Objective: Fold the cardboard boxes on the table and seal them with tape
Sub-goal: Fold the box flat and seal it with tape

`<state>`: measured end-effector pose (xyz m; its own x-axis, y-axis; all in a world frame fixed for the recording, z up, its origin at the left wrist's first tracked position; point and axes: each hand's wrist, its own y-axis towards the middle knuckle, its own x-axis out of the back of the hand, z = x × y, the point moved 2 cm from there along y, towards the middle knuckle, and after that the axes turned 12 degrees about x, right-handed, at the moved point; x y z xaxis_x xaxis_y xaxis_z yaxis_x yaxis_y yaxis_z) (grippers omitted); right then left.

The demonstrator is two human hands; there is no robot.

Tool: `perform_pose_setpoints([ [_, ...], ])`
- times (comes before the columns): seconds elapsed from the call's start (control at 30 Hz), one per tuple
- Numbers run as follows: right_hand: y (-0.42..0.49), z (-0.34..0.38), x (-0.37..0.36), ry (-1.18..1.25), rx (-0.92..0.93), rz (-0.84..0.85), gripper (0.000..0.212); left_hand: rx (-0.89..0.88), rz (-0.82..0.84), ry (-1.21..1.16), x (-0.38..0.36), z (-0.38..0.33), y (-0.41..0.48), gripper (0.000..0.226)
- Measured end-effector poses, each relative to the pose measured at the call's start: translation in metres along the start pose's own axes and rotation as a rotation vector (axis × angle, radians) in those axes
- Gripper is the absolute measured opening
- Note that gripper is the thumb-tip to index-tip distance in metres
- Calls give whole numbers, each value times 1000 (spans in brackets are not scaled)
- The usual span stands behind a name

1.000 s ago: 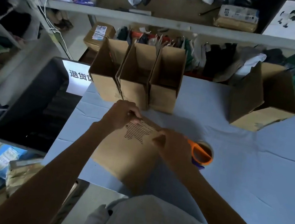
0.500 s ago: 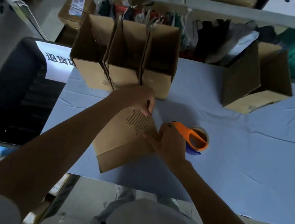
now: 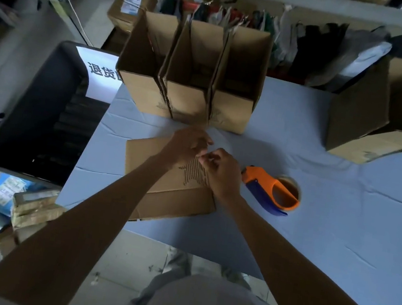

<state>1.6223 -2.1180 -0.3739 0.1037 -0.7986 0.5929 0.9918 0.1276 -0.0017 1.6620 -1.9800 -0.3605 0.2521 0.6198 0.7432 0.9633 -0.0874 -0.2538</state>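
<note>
Currently: desk [image 3: 312, 232] carries three open boxes [image 3: 189, 99] in a row at the back, plus a fourth box [image 3: 380, 120] tipped at right. At the near edge lies a flat box [image 3: 142, 159], with the tape dispenser [image 3: 260, 181] just right of it. The left hand [image 3: 188, 142] and right hand [image 3: 222, 173] meet at its far edge, fingers curled, pinching the cardboard

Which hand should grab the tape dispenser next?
Probably the right. The tape dispenser lies just beside the right hand, while the left hand, also pinching the box edge, would have to cross over it.
</note>
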Motion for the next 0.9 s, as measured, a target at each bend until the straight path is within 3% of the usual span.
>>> perform_pose_setpoints([
  [0.17, -19, -2, -3, -67, -35, -31, 22, 13, 20, -105, -4, -9, -1, 8],
  [0.37, -53, -5, 1, -108, -8, 35, 25, 6, 103, -112, -9, -18, -1, 12],
  [0.47, -53, -7, 3, -101, 9, 15, 23, -8, -26, -65, -13, -22, -5, 36],
  [0.57, -58, -13, 8, -66, 17, -8, 20, 192, -191, 240, -14, -17, -12, 57],
  [0.63, -61, -15, 10, -21, 17, -7, 23, 226, -178, 313, -18, -14, -19, 60],
  [0.83, -53, -17, 23, 86, 42, 127, 22, 195, -66, 165, -16, -11, -24, 71],
  [0.9, -53, -22, 38, 30, 53, 90, 19, 174, -42, 146, -14, -12, -25, 79],
])
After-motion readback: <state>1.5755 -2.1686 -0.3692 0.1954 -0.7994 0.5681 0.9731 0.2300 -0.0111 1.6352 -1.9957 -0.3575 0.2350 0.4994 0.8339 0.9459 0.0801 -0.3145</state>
